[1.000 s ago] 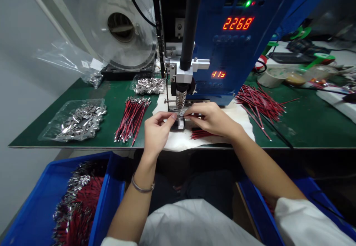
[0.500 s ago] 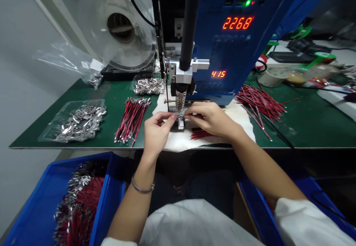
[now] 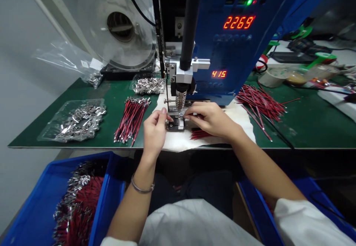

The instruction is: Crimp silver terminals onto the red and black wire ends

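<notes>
At the left side of a small black metal fixture (image 3: pixel 174 123), my left hand (image 3: pixel 155 129) has its thumb raised apart from the index fingertip. Nothing shows between them, and the other fingers are curled. My right hand (image 3: pixel 213 119) pinches a thin wire at the fixture's right side; most of the wire is hidden by the fingers. Just above the fixture hangs the soldering head with its coiled spring (image 3: pixel 181 98), part of a blue machine (image 3: pixel 222 57). Several red and black wires (image 3: pixel 198 133) lie under my right hand on white paper (image 3: pixel 178 145).
Left of the fixture lie a bundle of wires with metal ends (image 3: pixel 132 120) and bags of metal connectors (image 3: pixel 80 120). More red wires (image 3: pixel 261 101) are heaped at the right. A blue bin (image 3: pixel 107 194) holding finished-looking wires stands below the table's left edge.
My left hand has drawn slightly left from the fixture, its thumb lifting off the index finger and uncovering the black block. My right hand stays put. The upper display went from 2268 to 2269.
</notes>
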The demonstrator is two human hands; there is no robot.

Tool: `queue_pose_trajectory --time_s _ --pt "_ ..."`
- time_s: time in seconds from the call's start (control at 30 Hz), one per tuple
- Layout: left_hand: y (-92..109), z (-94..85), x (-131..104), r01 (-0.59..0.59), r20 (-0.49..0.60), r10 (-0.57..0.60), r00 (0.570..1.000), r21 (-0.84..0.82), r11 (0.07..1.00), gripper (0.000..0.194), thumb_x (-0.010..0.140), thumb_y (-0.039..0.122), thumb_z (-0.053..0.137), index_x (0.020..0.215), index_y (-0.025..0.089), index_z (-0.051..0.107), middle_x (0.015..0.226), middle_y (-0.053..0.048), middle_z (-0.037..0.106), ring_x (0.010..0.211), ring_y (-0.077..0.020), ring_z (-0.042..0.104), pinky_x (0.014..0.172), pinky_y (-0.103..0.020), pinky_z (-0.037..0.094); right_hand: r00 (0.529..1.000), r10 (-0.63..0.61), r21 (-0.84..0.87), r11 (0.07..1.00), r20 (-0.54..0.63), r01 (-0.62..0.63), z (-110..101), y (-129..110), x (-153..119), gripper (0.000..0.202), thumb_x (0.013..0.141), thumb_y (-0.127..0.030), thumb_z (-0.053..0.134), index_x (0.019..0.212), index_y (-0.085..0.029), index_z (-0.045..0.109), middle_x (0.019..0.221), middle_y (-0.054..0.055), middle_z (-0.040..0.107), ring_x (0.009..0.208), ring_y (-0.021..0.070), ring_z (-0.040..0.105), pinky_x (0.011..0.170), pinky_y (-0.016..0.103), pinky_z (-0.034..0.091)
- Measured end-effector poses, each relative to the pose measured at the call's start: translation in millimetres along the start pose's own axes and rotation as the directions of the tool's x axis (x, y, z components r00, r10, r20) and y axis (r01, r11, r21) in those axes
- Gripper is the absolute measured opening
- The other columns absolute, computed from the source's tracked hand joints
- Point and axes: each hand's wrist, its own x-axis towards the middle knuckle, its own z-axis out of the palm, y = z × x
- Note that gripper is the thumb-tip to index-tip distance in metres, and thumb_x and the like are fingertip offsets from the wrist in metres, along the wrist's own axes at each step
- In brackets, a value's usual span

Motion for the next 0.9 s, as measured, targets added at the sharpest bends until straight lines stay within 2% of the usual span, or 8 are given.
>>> queue_pose_trajectory --time_s 0.33,0.9 --pt "-1.3 -0.4 0.2 -0.020 0.012 0.020 1.000 -0.017 1.000 0.038 0.083 0.051 0.058 0.062 0.019 0.059 0.057 -0.002 0.056 0.052 -0.0109 0.049 0.049 -0.025 0.037 1.000 0.011 0.004 1.000 0.001 -0.011 0.6 -1.0 0.2 0.017 0.090 -0.021 0.055 0.091 -0.014 0.070 0.085 0.008 0.068 0.076 0.0165 0.061 0.069 0.026 0.042" --pt "1.4 0.4 -1.4 0.013 0.003 -0.013 1.000 -0.008 1.000 0.040 0.081 0.054 0.060 0.062 0.019 0.058 0.054 -0.001 0.052 0.051 -0.0111 0.048 0.048 -0.025 0.035 1.000 0.010 -0.002 1.000 -0.018 -0.010 1.9 -1.3 -0.5 0.015 0.089 -0.020 0.055 0.089 -0.015 0.070 0.083 0.007 0.068 0.074 0.0161 0.060 0.069 0.026 0.043"
